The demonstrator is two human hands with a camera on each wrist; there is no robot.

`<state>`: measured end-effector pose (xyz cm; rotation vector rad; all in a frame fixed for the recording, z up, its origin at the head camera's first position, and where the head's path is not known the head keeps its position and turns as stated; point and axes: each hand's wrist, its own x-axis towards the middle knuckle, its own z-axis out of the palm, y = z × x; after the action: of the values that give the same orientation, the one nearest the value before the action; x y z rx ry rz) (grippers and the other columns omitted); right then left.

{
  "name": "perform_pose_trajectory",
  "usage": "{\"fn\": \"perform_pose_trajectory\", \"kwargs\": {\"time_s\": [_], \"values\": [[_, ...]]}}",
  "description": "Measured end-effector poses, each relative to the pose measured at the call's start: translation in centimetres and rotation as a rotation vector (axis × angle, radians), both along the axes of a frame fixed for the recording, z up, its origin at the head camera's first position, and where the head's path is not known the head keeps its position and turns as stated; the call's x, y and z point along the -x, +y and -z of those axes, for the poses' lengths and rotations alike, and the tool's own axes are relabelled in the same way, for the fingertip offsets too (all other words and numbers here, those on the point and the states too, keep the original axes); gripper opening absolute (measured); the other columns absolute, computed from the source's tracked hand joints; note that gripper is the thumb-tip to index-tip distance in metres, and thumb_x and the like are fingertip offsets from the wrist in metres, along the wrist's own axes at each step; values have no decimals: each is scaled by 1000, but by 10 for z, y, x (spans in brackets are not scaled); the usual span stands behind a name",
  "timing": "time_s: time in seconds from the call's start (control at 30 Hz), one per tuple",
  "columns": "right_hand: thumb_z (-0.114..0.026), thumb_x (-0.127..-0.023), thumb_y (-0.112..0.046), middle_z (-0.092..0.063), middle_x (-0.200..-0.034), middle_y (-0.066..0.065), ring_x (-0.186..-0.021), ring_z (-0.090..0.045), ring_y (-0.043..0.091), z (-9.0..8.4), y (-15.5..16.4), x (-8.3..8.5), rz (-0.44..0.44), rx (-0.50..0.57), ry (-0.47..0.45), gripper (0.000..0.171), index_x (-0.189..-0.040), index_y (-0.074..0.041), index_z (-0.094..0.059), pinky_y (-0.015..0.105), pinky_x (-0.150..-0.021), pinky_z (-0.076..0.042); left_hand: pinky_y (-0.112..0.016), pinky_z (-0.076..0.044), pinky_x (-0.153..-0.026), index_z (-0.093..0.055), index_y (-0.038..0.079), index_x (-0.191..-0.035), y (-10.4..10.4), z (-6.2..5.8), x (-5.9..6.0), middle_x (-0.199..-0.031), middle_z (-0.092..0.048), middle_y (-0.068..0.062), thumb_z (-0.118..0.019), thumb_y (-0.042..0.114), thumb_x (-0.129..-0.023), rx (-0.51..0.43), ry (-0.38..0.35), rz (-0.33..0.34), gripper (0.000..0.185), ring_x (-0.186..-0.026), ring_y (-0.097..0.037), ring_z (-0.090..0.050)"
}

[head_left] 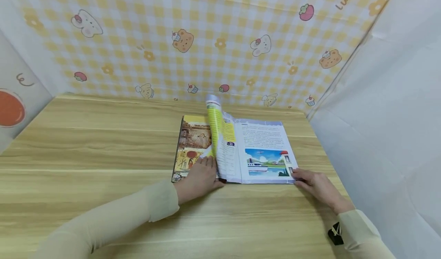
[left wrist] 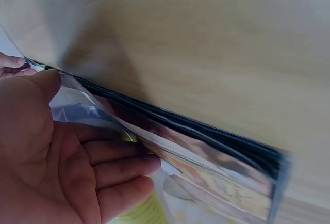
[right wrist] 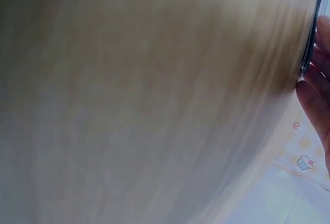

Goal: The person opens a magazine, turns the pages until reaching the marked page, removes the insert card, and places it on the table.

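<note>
While curling upward, glossy page (head_left: pixel 218 136) between flat hands

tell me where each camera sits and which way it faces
Head: above the table, looking forward and down at the open book; both sleeves, left hand and right hand show.
Left wrist: low by the book's edge, looking along the table; left palm and fingers show.
Right wrist: near the tabletop, blurred; right fingers at the book's corner.
Shared: book and table in all.
</note>
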<state>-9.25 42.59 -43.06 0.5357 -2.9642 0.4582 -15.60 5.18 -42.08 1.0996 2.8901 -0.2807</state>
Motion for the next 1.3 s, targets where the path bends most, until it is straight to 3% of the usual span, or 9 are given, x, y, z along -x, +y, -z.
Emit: {"fn": "perform_pose_trajectory", "kwargs": {"time_s": [0.2, 0.37, 0.57, 0.73, 0.83, 0.97, 1.07, 1.2, 1.3], "values": [[-72, -80, -5, -67, -112, 17, -101, -64, 34, -1, 0, 0, 7, 5, -16, 26, -105, -4, -70, 45, -81, -53, -41, -47, -95, -49, -3, -132, -21, -3, -2, -128, -56, -22, -47, 62, -87, 13, 27, -8, 79, -116, -33, -56], [-72, -80, -5, -67, -112, 17, -101, -64, 34, -1, 1, 0, -1, 8, -9, 26, -105, -4, -71, 44, -81, -53, -36, -55, -72, -58, -3, -123, -40, -8, -9, -110, -65, -21, -57, 59, -83, -5, 106, 8, 74, -90, -30, -66], [-70, -81, -4, -67, -112, 17, -102, -64, 35, -2, 2, 1, 1, 7, -15, 25, -106, -3, -70, 45, -82, -52, -30, -51, -51, -63, 5, -118, -54, -14, -18, -96, -69, -18, -61, 57, -81, -5, 170, 52, 64, -69, -24, -66], [-69, -82, -4, -67, -112, 16, -103, -63, 35, 0, 3, 0, -14, 9, -5, 24, -106, -3, -71, 45, -83, -52, -28, -43, -44, -66, 7, -99, -61, -16, -24, -67, -62, -9, -66, 52, -80, -69, 214, 103, 49, -54, -19, -57], [-68, -83, -3, -67, -113, 16, -103, -63, 35, -1, 3, -1, -17, 6, -3, 24, -106, -3, -71, 46, -83, -52, -29, -45, -48, -65, 6, -94, -62, -17, -25, -68, -59, -8, -68, 48, -80, -88, 169, 112, 44, -61, -20, -57], [-66, -85, -4, -67, -113, 15, -104, -63, 35, -2, 4, -1, -3, 12, -9, 24, -109, -2, -70, 46, -84, -51, -33, -51, -57, -66, 0, -103, -61, -20, -25, -81, -60, -11, -68, 44, -82, -118, 14, 91, 49, -75, -24, -59], [-65, -86, -5, -67, -112, 15, -104, -63, 34, -2, 3, -1, 6, 18, -6, 25, -110, -1, -69, 46, -83, -52, -31, -50, -54, -65, -2, -93, -59, -22, -25, -75, -55, -9, -69, 43, -81, -143, -69, 74, 47, -66, -20, -55], [-65, -86, -3, -68, -111, 15, -102, -64, 34, -5, 2, -2, -2, 23, 1, 24, -109, -1, -69, 46, -82, -52, -30, -47, -49, -61, 3, -76, -56, -26, -24, -68, -52, -6, -70, 43, -81, -127, -101, 74, 42, -55, -15, -45], [-65, -84, 0, -69, -110, 14, -102, -64, 34, -6, 2, -3, -24, 25, 21, 22, -106, -2, -71, 46, -81, -52, -31, -47, -49, -61, 4, -73, -54, -28, -24, -67, -53, -6, -70, 43, -81, -116, -115, 75, 41, -54, -14, -43]]}}
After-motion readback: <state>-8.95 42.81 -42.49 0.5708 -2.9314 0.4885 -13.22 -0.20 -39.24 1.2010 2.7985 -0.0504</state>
